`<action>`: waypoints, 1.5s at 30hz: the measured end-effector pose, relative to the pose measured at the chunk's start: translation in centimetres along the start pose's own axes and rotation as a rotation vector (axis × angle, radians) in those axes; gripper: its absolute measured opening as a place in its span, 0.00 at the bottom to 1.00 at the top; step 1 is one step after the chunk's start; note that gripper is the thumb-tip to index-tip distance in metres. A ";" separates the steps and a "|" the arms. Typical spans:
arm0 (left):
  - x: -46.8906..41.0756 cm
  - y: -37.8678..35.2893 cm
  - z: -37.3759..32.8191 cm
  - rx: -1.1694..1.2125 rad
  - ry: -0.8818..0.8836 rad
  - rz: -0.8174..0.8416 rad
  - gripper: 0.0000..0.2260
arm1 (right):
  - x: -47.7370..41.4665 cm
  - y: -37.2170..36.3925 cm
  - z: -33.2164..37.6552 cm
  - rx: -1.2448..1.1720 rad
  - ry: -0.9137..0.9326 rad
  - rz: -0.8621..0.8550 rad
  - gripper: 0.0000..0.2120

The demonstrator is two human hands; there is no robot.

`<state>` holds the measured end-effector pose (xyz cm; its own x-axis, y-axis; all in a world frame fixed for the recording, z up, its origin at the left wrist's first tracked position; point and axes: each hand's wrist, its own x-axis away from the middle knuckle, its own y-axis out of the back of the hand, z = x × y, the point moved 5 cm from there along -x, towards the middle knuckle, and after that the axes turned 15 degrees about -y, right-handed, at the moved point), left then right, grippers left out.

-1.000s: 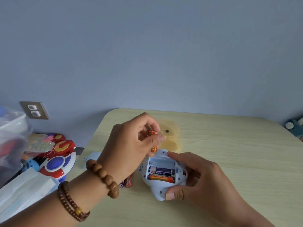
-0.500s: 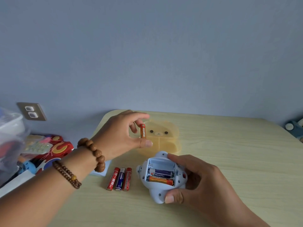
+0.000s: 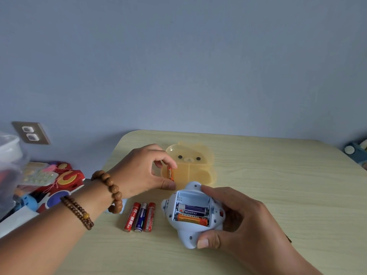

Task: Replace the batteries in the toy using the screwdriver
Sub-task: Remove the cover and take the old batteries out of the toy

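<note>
A plain blue-grey wall [image 3: 178, 56] fills the upper half of the frame, with a beige double wall socket [image 3: 30, 132] at mid-left. Below it the pale yellow wood-grain bench [image 3: 278, 175] with a rounded corner takes up the lower right and centre. At the left edge lies a heap of red, blue and white plastic toys [image 3: 53, 185], partly blurred, beside a clear plastic tub [image 3: 8, 155].

The left hand [image 3: 139, 171], its wrist wearing two brown wooden bead bracelets [image 3: 111, 191], reaches in from lower left to the centre of the frame. Its thumb and fingertips pinch a small orange battery [image 3: 170, 173], held upright over the left part of a translucent yellow bear-shaped plastic box [image 3: 198, 165] that lies on the bench just above centre. Whether the battery touches the box cannot be told.

The right hand [image 3: 244, 221] comes in from lower right and is wrapped around the pale blue rounded plastic toy [image 3: 184, 237], thumb on its near edge and fingers on its far side. The toy sits just below and right of the left hand, its open battery compartment [image 3: 191, 209] facing up. Inside, a dark blue battery marked HUATAI [image 3: 191, 209] lies above an orange battery [image 3: 191, 219], and the top slot is bare.

Just left of the toy, below the left hand, three loose batteries [image 3: 140, 217] lie side by side on the bench: red, blue, red.
</note>
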<state>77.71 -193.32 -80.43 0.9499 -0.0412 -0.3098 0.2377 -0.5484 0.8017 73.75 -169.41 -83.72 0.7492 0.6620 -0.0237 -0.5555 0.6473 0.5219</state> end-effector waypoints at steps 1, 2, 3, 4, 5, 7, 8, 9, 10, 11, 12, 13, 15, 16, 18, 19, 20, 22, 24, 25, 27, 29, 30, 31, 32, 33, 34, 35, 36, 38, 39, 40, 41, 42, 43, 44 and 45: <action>0.1 0.0 0.1 -0.002 0.001 0.002 0.18 | 0.0 0.0 0.0 0.003 -0.001 0.001 0.39; 0.1 -0.1 0.1 -0.006 0.002 0.006 0.17 | 0.1 0.0 0.1 0.004 -0.003 0.002 0.39; 0.2 -0.1 0.1 -0.006 -0.003 0.004 0.17 | 0.1 0.0 0.1 0.004 -0.008 0.003 0.39; 0.2 -0.1 0.0 -0.009 -0.006 0.006 0.16 | 0.2 0.0 0.1 0.002 -0.015 0.004 0.40; 0.2 -0.1 0.0 -0.011 -0.012 0.008 0.16 | 0.2 0.0 0.2 0.000 -0.020 0.005 0.40; 0.3 -0.1 -0.1 -0.021 -0.016 0.015 0.15 | 0.2 0.1 0.3 -0.003 -0.026 0.003 0.40; 0.3 0.0 -0.1 -0.026 -0.016 0.013 0.14 | 0.3 0.1 0.4 -0.001 -0.028 0.003 0.40; 0.3 0.2 -0.2 -0.026 -0.021 0.003 0.14 | 0.3 0.2 0.4 0.002 -0.027 0.003 0.40; 0.5 0.4 -0.4 -0.023 -0.030 -0.009 0.14 | 0.4 0.2 0.5 0.002 -0.028 0.004 0.39; 0.7 0.8 -0.9 -0.014 -0.050 -0.026 0.14 | 0.4 0.3 0.5 -0.005 -0.032 0.006 0.39; 1.1 1.3 -1.6 -0.002 -0.073 -0.046 0.15 | 0.4 0.3 0.6 -0.015 -0.038 0.008 0.40; 1.7 1.8 -2.6 0.012 -0.104 -0.072 0.16 | 0.4 0.3 0.6 -0.019 -0.041 0.011 0.40; 3.0 2.5 -5.3 0.025 -0.171 -0.125 0.15 | 0.4 0.2 0.7 -0.008 -0.042 0.005 0.41; 3.5 2.5 -6.6 0.009 -0.192 -0.144 0.14 | 0.5 0.2 0.8 -0.005 -0.044 0.003 0.41; 4.2 1.5 -8.3 -0.047 -0.175 -0.146 0.14 | 0.5 0.1 1.0 -0.015 -0.048 0.007 0.40; 4.3 0.7 -8.8 -0.070 -0.156 -0.130 0.15 | 0.5 0.1 1.1 -0.017 -0.051 0.008 0.40; 4.4 -0.2 -9.0 -0.079 -0.138 -0.105 0.17 | 0.6 0.1 1.1 -0.014 -0.054 0.009 0.40; 4.5 -1.5 -9.0 -0.049 -0.129 -0.042 0.21 | 0.7 0.2 1.2 -0.011 -0.066 0.008 0.40; 4.8 -1.8 -8.8 0.007 -0.132 0.018 0.30 | 0.7 0.5 1.3 -0.012 -0.089 -0.005 0.40; 4.9 -1.8 -8.6 0.022 -0.122 0.043 0.34 | 0.6 0.6 1.3 -0.020 -0.110 -0.002 0.39; 5.2 -1.7 -8.4 0.035 -0.103 0.051 0.39 | 0.6 0.7 1.6 -0.015 -0.150 0.030 0.38; 5.4 -1.7 -8.3 0.053 -0.095 0.026 0.40 | 0.7 0.8 2.0 0.036 -0.175 0.061 0.34; 5.4 -1.7 -8.3 0.055 -0.089 0.011 0.40 | 0.7 0.9 2.4 0.069 -0.188 0.072 0.32; 5.5 -1.7 -8.2 0.058 -0.081 -0.005 0.41 | 0.7 1.0 2.7 0.097 -0.208 0.073 0.29; 5.6 -1.8 -8.0 0.065 -0.075 -0.022 0.41 | 0.7 1.1 3.0 0.115 -0.233 0.058 0.26; 5.7 -1.9 -7.9 0.075 -0.071 -0.039 0.41 | 0.5 1.1 3.3 0.138 -0.258 0.024 0.23; 5.7 -2.0 -8.0 0.080 -0.069 -0.051 0.41 | 0.4 1.1 3.7 0.181 -0.278 -0.027 0.22; 5.7 -2.1 -8.2 0.082 -0.069 -0.058 0.41 | 0.2 1.0 4.2 0.238 -0.293 -0.080 0.21; 5.6 -2.2 -8.4 0.080 -0.074 -0.062 0.40 | 0.2 0.7 4.8 0.294 -0.303 -0.123 0.21; 5.6 -2.3 -8.8 0.065 -0.084 -0.078 0.38 | 0.2 0.0 5.8 0.359 -0.308 -0.162 0.21; 5.6 -2.3 -8.8 0.058 -0.087 -0.084 0.38 | 0.2 -0.4 6.2 0.373 -0.307 -0.163 0.20; 5.7 -2.3 -8.9 0.054 -0.090 -0.088 0.39 | 0.3 -0.8 6.5 0.386 -0.309 -0.162 0.20; 5.7 -2.3 -8.8 0.050 -0.094 -0.086 0.39 | 0.3 -1.0 6.7 0.401 -0.312 -0.169 0.20; 5.7 -2.4 -8.8 0.044 -0.097 -0.081 0.39 | 0.4 -1.1 7.0 0.415 -0.314 -0.181 0.20; 5.7 -2.5 -8.8 0.036 -0.103 -0.077 0.39 | 0.4 -1.3 7.2 0.429 -0.313 -0.194 0.20; 5.7 -2.6 -8.9 0.029 -0.110 -0.076 0.38 | 0.5 -1.4 7.4 0.445 -0.311 -0.207 0.20; 5.7 -2.6 -8.9 0.023 -0.118 -0.076 0.37 | 0.6 -1.6 7.7 0.461 -0.311 -0.218 0.19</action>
<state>84.33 -184.65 -79.71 0.8983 -0.0961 -0.4286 0.3024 -0.5725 0.7621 77.88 -172.93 -77.98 0.9373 0.3459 0.0424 -0.2152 0.4789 0.8511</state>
